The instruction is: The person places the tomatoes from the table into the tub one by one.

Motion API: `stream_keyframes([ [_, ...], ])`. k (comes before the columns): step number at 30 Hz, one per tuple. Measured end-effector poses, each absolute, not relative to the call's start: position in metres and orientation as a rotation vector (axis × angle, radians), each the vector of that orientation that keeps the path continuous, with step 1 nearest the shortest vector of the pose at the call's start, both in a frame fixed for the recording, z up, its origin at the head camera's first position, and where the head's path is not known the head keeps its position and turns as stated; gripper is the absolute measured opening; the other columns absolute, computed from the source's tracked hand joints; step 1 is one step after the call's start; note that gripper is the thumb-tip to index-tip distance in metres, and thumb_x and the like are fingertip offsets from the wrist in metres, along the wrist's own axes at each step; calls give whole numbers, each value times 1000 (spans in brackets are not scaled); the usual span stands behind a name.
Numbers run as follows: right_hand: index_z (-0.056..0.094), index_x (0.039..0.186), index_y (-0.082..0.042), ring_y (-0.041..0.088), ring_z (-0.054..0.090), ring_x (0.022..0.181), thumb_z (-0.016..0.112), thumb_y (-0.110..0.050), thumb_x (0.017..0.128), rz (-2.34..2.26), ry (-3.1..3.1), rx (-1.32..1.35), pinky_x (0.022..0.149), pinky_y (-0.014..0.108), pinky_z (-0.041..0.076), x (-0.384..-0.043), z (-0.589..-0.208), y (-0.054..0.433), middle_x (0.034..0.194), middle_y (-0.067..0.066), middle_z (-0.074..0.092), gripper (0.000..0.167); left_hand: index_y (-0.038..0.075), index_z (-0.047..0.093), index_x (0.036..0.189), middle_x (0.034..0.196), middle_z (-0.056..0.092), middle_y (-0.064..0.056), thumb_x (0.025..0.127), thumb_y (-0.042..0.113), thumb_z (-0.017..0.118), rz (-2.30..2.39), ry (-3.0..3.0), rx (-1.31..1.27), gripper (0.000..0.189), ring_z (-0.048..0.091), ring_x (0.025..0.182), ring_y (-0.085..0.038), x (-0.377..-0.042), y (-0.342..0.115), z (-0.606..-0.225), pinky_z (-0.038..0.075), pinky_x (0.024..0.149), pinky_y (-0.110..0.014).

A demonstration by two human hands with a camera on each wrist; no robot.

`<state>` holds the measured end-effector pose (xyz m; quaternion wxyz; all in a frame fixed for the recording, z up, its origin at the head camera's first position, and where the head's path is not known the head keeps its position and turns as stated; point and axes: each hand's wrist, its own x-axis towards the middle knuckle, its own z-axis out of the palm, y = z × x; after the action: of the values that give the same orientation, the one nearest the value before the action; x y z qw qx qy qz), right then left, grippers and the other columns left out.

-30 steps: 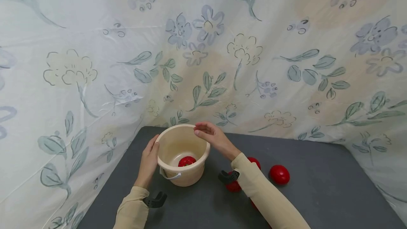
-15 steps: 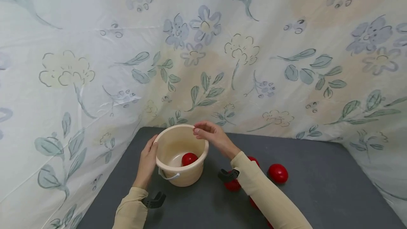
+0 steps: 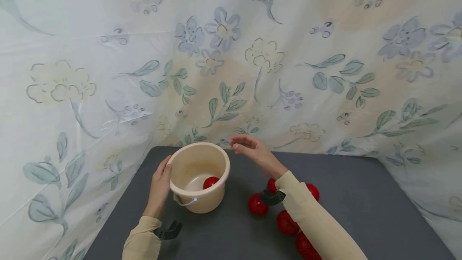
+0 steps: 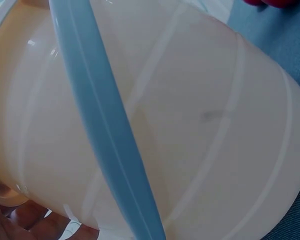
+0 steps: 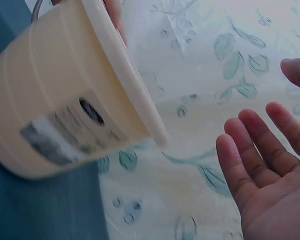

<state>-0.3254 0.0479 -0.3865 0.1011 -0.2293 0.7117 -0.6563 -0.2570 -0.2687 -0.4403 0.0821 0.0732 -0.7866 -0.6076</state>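
Note:
A cream plastic bucket stands on the dark table with its pale handle hanging down the near side. Inside it lies one shiny red ball-shaped thing, perhaps a fruit, partly hidden by the near rim. My left hand grips the bucket's left side at the rim; in the left wrist view its fingers show under the bucket's wall. Held apart from the bucket, to the right of its rim, my right hand has nothing in it. In the right wrist view its fingers are relaxed and spread.
Several more red round things, one of them a shiny ball, lie on the dark table right of the bucket. My right forearm covers some of them. A flowered cloth hangs behind and at both sides.
My right hand has moved away from the bucket's rim to the right. The red thing inside has rolled and shows a different side. My left hand keeps its hold; the view has turned slightly right.

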Motion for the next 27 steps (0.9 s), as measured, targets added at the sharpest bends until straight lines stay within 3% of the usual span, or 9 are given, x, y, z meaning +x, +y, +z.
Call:
stream_keyframes([
  [5, 58, 137, -10, 31, 61, 124, 62, -26, 102, -1932, 2165, -686, 104, 37, 53, -324, -386, 79, 134, 12, 63, 39, 16, 31, 160, 166, 30, -12, 111, 34, 35, -1829, -2355, 217, 52, 33, 152, -33, -255, -270, -440, 30, 122, -53],
  [11, 56, 138, -11, 16, 64, 119, 60, -30, 103, -1948, 2214, -613, 100, 27, 53, -319, -387, 122, 128, -3, 66, 40, 16, 30, 161, 167, 29, -13, 111, 35, 33, -1810, -2376, 229, 53, 32, 152, -35, -255, -270, -440, 29, 123, -54],
  [20, 55, 140, -12, 17, 63, 121, 58, -31, 104, -1994, 2345, -522, 99, 23, 53, -303, -383, 174, 131, -3, 65, 41, 15, 31, 160, 166, 31, -12, 111, 36, 33, -1800, -2368, 229, 53, 34, 152, -34, -255, -267, -440, 31, 122, -55],
  [27, 55, 139, -10, 10, 65, 118, 55, -29, 106, -1944, 2479, -492, 97, 17, 52, -268, -383, 201, 132, 0, 66, 38, 15, 30, 160, 166, 30, -12, 111, 37, 33, -1795, -2369, 222, 54, 33, 152, -33, -256, -268, -440, 30, 123, -54],
])
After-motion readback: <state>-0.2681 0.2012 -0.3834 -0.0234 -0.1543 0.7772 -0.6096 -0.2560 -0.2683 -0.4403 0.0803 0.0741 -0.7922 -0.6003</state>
